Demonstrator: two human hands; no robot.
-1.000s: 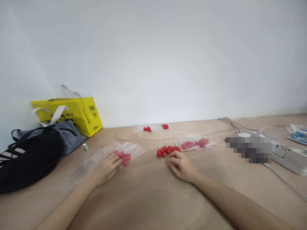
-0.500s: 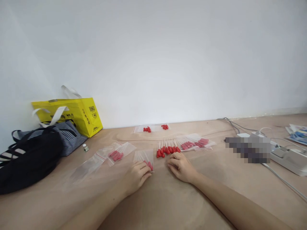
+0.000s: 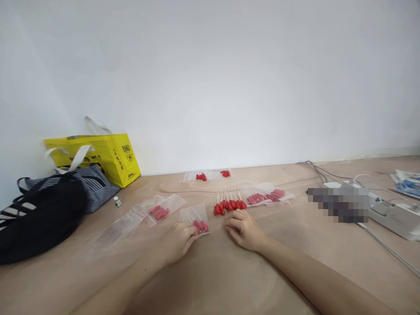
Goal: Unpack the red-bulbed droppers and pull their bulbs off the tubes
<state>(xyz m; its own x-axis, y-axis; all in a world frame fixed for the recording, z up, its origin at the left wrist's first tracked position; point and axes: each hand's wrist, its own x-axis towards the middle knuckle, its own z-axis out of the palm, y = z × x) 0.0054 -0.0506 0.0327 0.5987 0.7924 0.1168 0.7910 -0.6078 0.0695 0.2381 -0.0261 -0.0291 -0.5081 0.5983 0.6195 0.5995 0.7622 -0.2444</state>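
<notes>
My left hand (image 3: 179, 240) lies on the wooden table (image 3: 229, 271), its fingers closed on the near edge of a small clear zip bag (image 3: 196, 217) holding red-tipped sticks. My right hand (image 3: 244, 228) rests beside it, fingers curled loosely, touching the near end of a loose row of red-tipped sticks (image 3: 229, 203). Another filled bag (image 3: 160, 211) lies to the left, with empty clear bags (image 3: 120, 225) beyond it. More filled bags (image 3: 267, 195) sit right of the loose row.
A yellow shopping bag (image 3: 108, 155) and a dark striped bag (image 3: 49, 205) stand at the left by the wall. A further clear bag with red pieces (image 3: 210, 176) lies near the wall. Power strip, cables (image 3: 390, 210) and a blurred object occupy the right.
My left hand slid a small filled bag from the left pile rightwards to beside the right hand, then drew back a little. The right hand barely shifted.
</notes>
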